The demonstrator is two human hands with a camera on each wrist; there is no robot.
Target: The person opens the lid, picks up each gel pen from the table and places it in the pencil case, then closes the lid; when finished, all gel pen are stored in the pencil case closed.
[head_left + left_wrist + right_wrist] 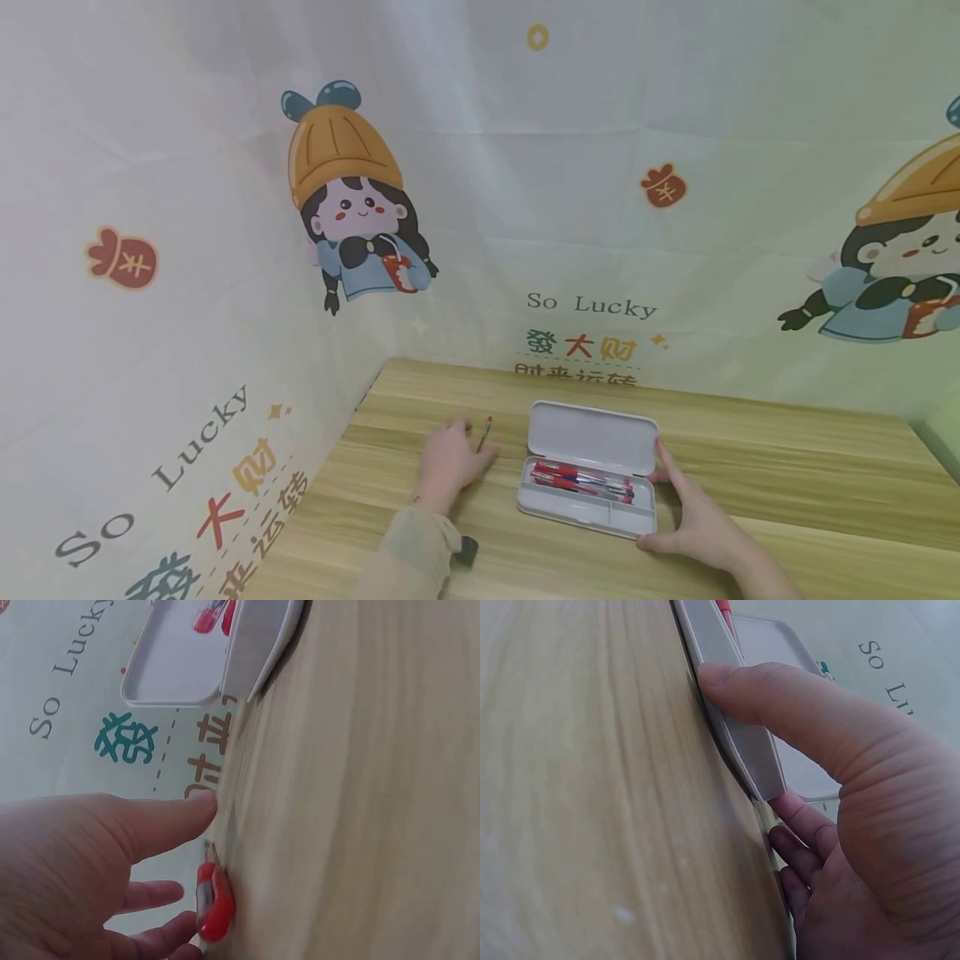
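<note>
A white pencil case [585,515] stands on the table with its lid [592,437] raised. Several red-capped pens [581,479] lie in its rear compartment. My right hand [705,517] grips the case's right end: in the right wrist view the thumb [780,697] presses the front wall, while the fingers reach round the far side. To the left of the case, a single red-ended pen [485,433] lies on the wood. My left hand [450,458] is beside that pen, thumb and fingers spread apart; in the left wrist view the fingertips are close to the pen's red end [216,919].
The wooden table [787,492] meets a printed cloth backdrop [480,167] at its back and left edges. A small black object [466,551] sits by the left sleeve. Small compartments [570,506] run along the case's front.
</note>
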